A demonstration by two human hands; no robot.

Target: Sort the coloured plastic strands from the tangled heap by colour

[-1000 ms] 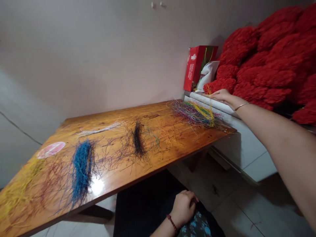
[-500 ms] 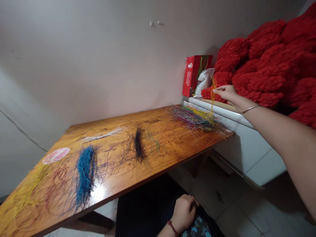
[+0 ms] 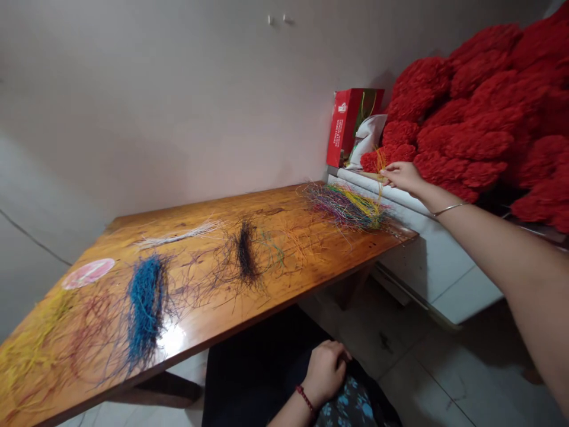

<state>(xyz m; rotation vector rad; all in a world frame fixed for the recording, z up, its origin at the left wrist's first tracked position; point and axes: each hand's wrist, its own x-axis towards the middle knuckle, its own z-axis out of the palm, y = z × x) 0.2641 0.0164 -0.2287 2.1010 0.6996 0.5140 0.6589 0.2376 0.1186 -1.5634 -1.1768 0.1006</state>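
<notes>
My right hand (image 3: 402,176) reaches out to the far right, thumb and fingertips pinched on a few thin yellow-orange strands (image 3: 380,159). Their upper ends stick up above the fingers, and the lower ends hang toward a mixed bundle of multicoloured strands (image 3: 340,207) at the table's far right end. My left hand (image 3: 328,369) rests on my lap with its fingers curled in, nothing visible in it. Along the wooden table (image 3: 213,320) lie a blue strand bundle (image 3: 146,308), a black one (image 3: 245,252), a white one (image 3: 180,236) and loose yellow strands (image 3: 35,344).
Loose orange strands (image 3: 302,243) and reddish strands (image 3: 93,326) are scattered on the table. A pink-white round piece (image 3: 89,274) lies at its left. Beyond the right end, a white cabinet (image 3: 462,284) carries a red gift bag (image 3: 340,127) and piled red fluffy bundles (image 3: 480,118).
The view has tilted slightly, so the table sits a little higher and further left. My right hand has come down a little relative to the bag, still pinching the strands. My left hand stays on my lap.
</notes>
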